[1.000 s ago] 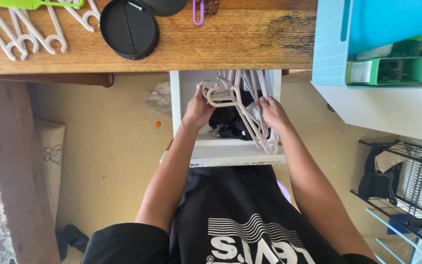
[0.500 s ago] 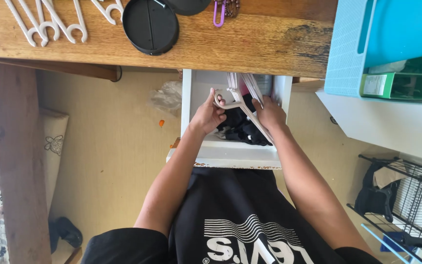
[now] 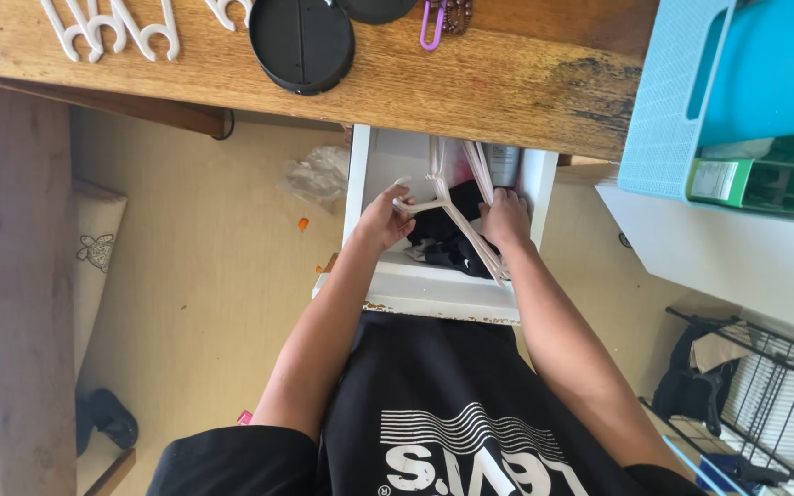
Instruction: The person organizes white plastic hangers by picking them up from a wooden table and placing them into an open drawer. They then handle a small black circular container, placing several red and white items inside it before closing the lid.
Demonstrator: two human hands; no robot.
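A white drawer [image 3: 434,289] stands pulled out below the wooden table [image 3: 470,83]. Both my hands are inside it. My left hand [image 3: 383,216] grips the end of a bunch of pale pink plastic hangers [image 3: 457,216], which slant across the drawer. My right hand [image 3: 505,216] is closed on the same bunch at its right side. Black cloth [image 3: 448,248] lies under the hangers in the drawer. The far part of the drawer is hidden beneath the table edge.
On the table lie white hangers [image 3: 107,28], a round black lid [image 3: 302,41] and a purple clip [image 3: 432,26]. A light blue basket [image 3: 691,101] and a green box [image 3: 765,184] stand at the right. A wire rack [image 3: 765,404] is at the lower right.
My view has shifted a little. Both hands have pushed the hanger bunch deeper into the drawer, so more of it lies under the table edge.
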